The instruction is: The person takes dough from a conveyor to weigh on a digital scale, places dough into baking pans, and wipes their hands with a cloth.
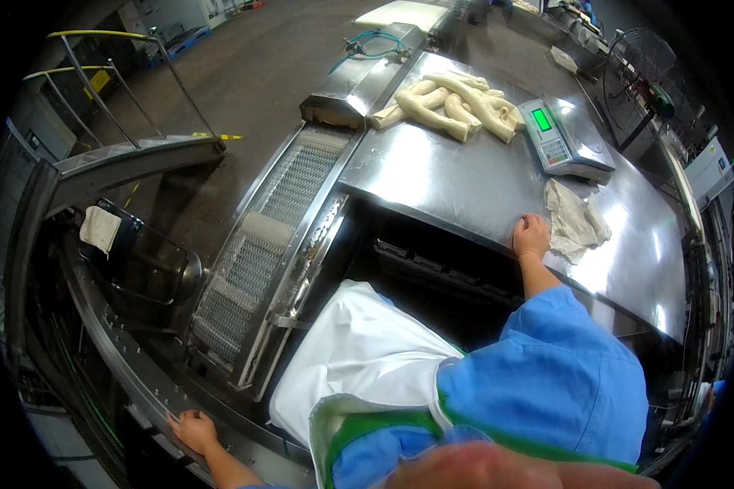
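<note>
My left hand (pixel 192 430) rests on a dark metal rail (pixel 143 383) at the lower left, its fingers laid over the top and nothing in them. On the near edge of the steel table (pixel 465 191) lies my right hand (pixel 532 236), fingers loosely bent and holding nothing visible. Just right of it is a crumpled beige cloth (pixel 573 222). A digital scale (pixel 567 140) with a lit green display stands beyond the cloth. Several thick, pale dough ropes (pixel 444 106) are piled left of the scale.
A wire mesh conveyor (pixel 257 236) runs along the table's left side, under a steel hood (pixel 359 81) with a blue-green hose. Yellow-topped railings (pixel 98 90) and steps stand at the left. A stool (pixel 139 253) bearing a cloth is beside the conveyor. A fan (pixel 640 77) stands at the right.
</note>
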The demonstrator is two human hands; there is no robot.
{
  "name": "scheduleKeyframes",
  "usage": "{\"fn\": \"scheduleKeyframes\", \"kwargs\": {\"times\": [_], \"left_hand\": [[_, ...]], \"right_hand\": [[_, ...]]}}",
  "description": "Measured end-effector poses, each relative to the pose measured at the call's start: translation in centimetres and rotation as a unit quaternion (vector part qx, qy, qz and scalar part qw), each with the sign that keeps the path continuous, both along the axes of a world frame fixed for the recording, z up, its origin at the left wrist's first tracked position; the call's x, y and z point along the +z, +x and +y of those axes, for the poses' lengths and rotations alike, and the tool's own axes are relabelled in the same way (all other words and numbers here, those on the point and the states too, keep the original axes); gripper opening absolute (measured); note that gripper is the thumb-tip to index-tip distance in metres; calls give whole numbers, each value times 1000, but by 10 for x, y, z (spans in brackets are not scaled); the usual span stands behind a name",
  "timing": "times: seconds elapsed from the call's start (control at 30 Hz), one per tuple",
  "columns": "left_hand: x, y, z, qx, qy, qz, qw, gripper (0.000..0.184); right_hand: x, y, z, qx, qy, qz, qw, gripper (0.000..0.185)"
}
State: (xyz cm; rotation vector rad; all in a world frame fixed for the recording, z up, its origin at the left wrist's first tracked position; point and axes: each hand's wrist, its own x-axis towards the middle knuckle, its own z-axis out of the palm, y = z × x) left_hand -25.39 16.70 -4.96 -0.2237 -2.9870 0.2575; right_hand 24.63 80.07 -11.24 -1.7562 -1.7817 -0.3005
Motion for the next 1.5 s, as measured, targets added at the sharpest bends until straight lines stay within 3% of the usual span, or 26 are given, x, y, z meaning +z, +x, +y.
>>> {"fn": "scheduleKeyframes", "kwargs": {"times": [0.3,0.5,1.5], "left_hand": [[2,1,1,4,5,2,1000,16],[-1,0,1,-3,-2,17,1000,16],[-5,-2,-5,-25,7,25,999,16]], "right_hand": [[2,-1,-1,-20,-52,17,998,18],[1,-1,-1,-7,-3,-1,1000,16],[4,-3,-3,-7,-11,2,1000,16]]}}
